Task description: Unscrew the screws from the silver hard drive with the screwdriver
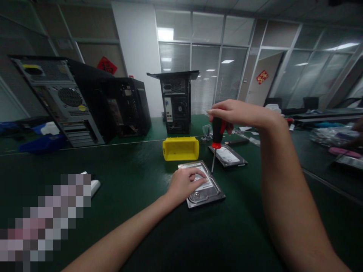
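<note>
In the head view, the left hand (184, 183) lies flat with fingers spread on a metal drive (202, 185) in the middle of the green desk (136, 166). The right hand (238, 113) is closed around a black and red screwdriver (217, 141), its thin shaft standing upright with the tip at the drive's 1 o'clock corner. A yellow plastic bin (180, 148) sits at 11 o'clock, a second drive (228, 155) at 1 o'clock. Open desk lies at 6 o'clock.

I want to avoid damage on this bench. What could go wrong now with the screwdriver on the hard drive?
1. The screwdriver stands upright with its tip at the far right corner of the hard drive; it may slip and scratch the cover.
2. The left hand only presses flat on the drive, so the drive might slide on the green table.
3. The right hand holds the handle from high up, which probably gives less control.
</note>
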The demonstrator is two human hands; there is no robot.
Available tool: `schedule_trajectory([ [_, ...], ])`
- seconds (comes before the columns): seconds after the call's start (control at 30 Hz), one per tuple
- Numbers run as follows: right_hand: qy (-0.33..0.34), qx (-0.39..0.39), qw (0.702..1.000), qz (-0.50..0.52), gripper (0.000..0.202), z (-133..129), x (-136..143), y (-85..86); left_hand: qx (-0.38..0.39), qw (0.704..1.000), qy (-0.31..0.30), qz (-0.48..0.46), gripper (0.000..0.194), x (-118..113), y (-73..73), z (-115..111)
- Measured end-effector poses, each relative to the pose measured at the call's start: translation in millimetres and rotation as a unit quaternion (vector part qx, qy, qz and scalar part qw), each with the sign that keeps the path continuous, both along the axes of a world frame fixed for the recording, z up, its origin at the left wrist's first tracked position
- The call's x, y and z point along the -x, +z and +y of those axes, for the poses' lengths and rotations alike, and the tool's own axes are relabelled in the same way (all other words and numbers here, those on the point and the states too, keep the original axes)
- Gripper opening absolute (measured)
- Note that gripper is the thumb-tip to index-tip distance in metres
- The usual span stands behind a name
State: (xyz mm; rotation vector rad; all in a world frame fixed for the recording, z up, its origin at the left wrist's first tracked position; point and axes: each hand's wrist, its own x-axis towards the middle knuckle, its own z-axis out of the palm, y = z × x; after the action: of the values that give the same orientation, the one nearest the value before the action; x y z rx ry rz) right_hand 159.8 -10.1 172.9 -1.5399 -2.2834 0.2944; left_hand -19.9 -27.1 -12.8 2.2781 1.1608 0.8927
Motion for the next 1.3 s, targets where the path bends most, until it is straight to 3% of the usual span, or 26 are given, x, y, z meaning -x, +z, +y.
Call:
schedule_trajectory([
  [0.47,-0.091,-0.018,0.995,-0.022,0.056,2.5,0.5,-0.9,-0.004,1.0,0.003,0.003,0.016,0.7,0.1,-0.3],
  [0.7,-0.02,0.003,1.0,0.002,0.033,-1.1,-0.3,0.6,-0.01,1.0,-0.001,0.008,0.018,0.8,0.6,-0.7],
  [1.03,0.067,-0.03,0.997,0.001,0.035,8.6,-1.4,-3.5,-0.017,1.0,-0.002,0.009,0.021,0.7,0.9,-1.8],
  [1.3,0.068,-0.059,0.995,-0.038,0.036,-0.1,-0.7,0.8,-0.015,1.0,0.009,0.017,0.024,0.4,0.6,-2.0],
])
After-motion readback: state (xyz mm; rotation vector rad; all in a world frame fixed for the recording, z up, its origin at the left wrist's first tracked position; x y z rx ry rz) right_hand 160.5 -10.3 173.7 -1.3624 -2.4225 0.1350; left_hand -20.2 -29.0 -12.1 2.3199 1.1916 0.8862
